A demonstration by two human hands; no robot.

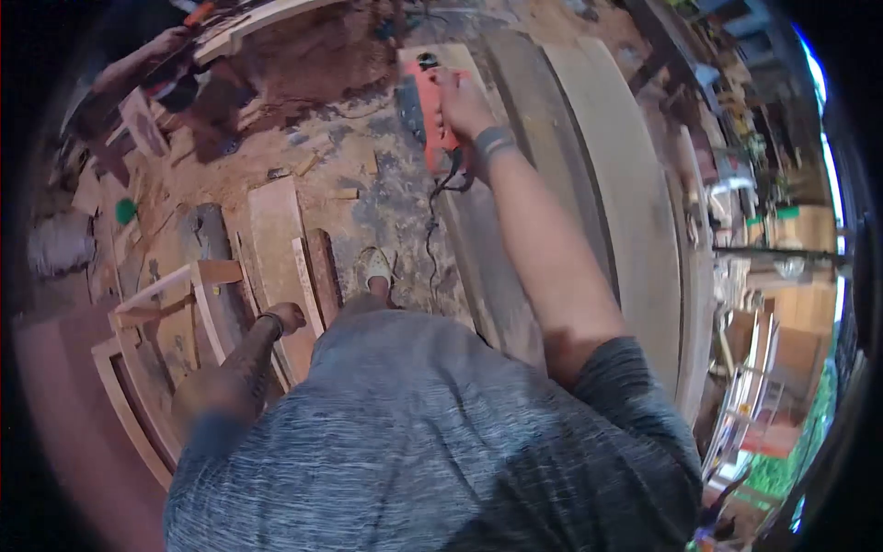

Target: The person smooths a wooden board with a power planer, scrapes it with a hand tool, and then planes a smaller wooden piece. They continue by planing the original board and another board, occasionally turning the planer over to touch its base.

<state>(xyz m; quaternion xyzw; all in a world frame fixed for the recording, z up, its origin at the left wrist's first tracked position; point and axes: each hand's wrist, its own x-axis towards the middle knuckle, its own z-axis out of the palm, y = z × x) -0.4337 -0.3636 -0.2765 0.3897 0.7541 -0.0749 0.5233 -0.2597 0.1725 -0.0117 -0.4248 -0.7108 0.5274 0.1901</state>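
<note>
My right hand (467,109) is wrapped around the handle of a red and black electric planer (432,110), with my arm stretched out forward. The planer sits at the far end of a long wooden plank (469,241), and its dark power cord (431,230) trails down beside the plank. My left hand (291,318) hangs low at my side, fingers curled in and nothing visible in them. Below it lies a pale board (276,216), near a wooden frame (207,285).
More long planks (612,138) lie side by side on the right. Sawdust and wood scraps (345,194) litter the ground. Another person's hand (170,41) shows at upper left with an orange tool (198,13). Stacked timber (800,313) stands far right.
</note>
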